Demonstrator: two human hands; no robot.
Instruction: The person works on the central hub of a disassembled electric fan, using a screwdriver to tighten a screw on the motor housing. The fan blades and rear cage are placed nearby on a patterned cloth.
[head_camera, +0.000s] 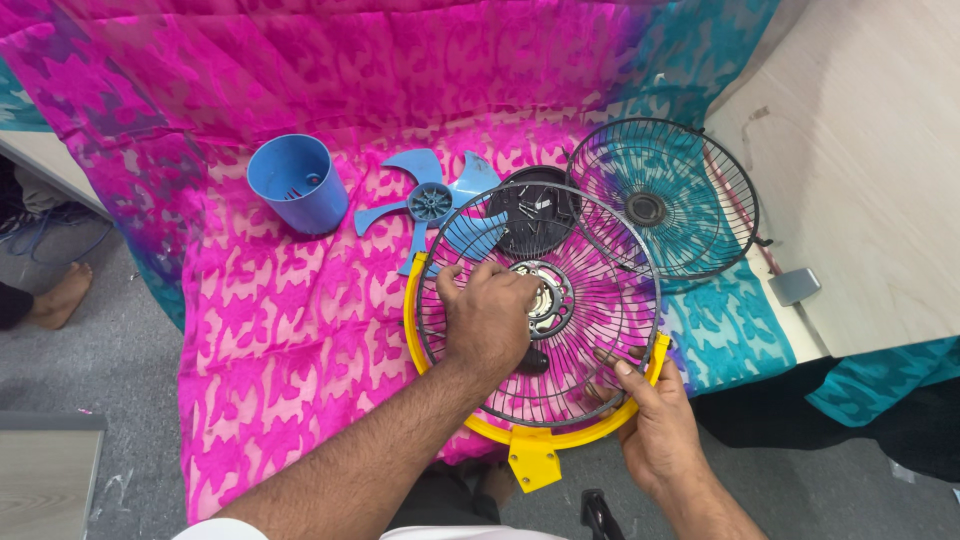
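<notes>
A round black wire fan guard (590, 330) sits in a yellow ring frame (535, 440) at the front edge of a pink patterned cloth (290, 330). My left hand (487, 315) rests on the guard, its fingers at the metal hub (550, 298) in the centre. At the lower right rim, my right hand (655, 420) grips the guard and yellow frame. A blue fan blade (430, 205) lies just behind the guard. Behind on the right, a second wire guard (662, 195) leans partly over the first.
A blue plastic cup (295, 182) lies on the cloth at the back left. A black round part (535, 215) holds small screws behind the guard. A pale wooden surface (880, 170) is on the right, grey floor at left with a person's bare foot (60, 295).
</notes>
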